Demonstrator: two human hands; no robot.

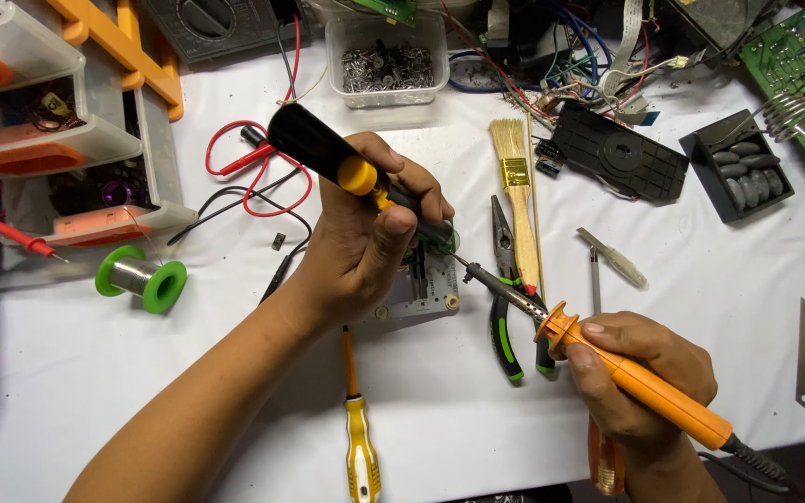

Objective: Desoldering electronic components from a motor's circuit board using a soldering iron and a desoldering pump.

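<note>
The left hand (pixel 365 247) has its grip clamped on a black desoldering pump (pixel 328 154), hiding much of the circuit board (pixel 430 289) mid-surface. At four o'clock, the right hand (pixel 640 377) grips an orange soldering iron (pixel 645 387), its cord cut off.

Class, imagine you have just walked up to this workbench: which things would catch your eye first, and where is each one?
At lower right, the right hand grips an orange-handled soldering iron, its tip aimed at the small white circuit board in the centre. Above the board, the left hand holds a black tool with a yellow collar. At the left lies a green spool of solder wire.
</note>
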